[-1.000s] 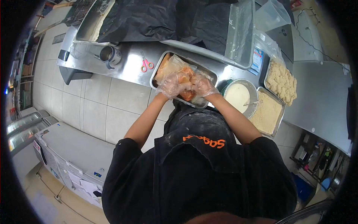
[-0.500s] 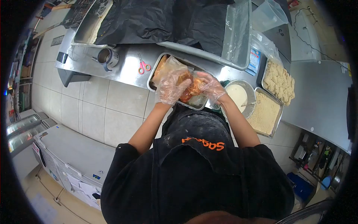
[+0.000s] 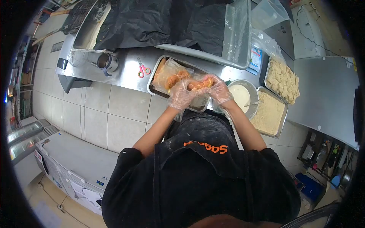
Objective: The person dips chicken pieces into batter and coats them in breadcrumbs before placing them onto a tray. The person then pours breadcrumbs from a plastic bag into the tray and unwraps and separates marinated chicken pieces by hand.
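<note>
Both hands wear clear plastic gloves. My left hand (image 3: pixel 182 93) and my right hand (image 3: pixel 219 90) grip a reddish-orange piece of food (image 3: pixel 200 84), perhaps raw meat, between them over a metal tray (image 3: pixel 151 84). More orange pieces (image 3: pixel 175 79) lie in the tray on a clear plastic bag (image 3: pixel 166 71), just beyond my left hand. Right of my right hand stands a metal bowl (image 3: pixel 255 93) of white batter (image 3: pixel 239 95). A tray of pale crumbs (image 3: pixel 268 114) is beside the bowl.
Pink-handled scissors (image 3: pixel 143 71) and a metal jug (image 3: pixel 108 63) are on the steel table (image 3: pixel 127 76). A large tray (image 3: pixel 243 49) with black plastic (image 3: pixel 144 22) lies behind. Clumped coated food (image 3: pixel 282 79) fills another tray at right, near a clear plastic container (image 3: pixel 269 14).
My hands have moved from the bagged pieces to hold one piece between them, slightly right and above the tray. The bag with other pieces now lies uncovered at the tray's left.
</note>
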Demonstrator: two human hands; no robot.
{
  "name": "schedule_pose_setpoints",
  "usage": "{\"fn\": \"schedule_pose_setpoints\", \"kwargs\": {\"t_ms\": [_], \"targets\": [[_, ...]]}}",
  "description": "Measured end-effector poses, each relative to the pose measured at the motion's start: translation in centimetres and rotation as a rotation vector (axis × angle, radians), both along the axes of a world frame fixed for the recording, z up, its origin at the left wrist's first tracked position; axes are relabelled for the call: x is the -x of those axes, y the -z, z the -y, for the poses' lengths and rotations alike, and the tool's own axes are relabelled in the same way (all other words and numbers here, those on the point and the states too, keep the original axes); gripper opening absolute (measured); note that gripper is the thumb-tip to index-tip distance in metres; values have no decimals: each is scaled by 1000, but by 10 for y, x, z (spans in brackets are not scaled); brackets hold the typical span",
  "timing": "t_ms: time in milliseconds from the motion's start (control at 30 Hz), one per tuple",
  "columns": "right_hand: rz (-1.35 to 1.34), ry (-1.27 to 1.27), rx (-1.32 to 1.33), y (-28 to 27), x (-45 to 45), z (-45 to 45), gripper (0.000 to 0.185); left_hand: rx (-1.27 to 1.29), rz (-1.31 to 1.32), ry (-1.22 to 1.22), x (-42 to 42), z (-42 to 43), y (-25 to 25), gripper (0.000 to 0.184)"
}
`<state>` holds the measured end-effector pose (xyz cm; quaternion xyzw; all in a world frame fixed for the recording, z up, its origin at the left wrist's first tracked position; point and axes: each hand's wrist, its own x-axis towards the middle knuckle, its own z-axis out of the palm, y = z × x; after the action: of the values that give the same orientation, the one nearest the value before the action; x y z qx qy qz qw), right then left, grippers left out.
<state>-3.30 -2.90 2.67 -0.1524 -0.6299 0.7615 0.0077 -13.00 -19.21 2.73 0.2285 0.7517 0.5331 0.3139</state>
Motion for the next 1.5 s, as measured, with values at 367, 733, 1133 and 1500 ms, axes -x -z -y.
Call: {"fn": "schedule_pose_setpoints", "kwargs": {"t_ms": [367, 733, 1133, 1500], "targets": [[-131, 200, -497, -16, -12, 11, 21, -152, -246, -103, -4, -5, 22, 24], [-331, 319, -64, -76, -5, -3, 52, -623, -501, -66, 8, 0, -19, 8], [37, 171, 8, -81, -12, -19, 49, -583, 186, -75, 5, -16, -58, 34], [-222, 273, -707, -82, -12, -10, 21, -458, -40, -72, -14, -45, -34, 41]]}}
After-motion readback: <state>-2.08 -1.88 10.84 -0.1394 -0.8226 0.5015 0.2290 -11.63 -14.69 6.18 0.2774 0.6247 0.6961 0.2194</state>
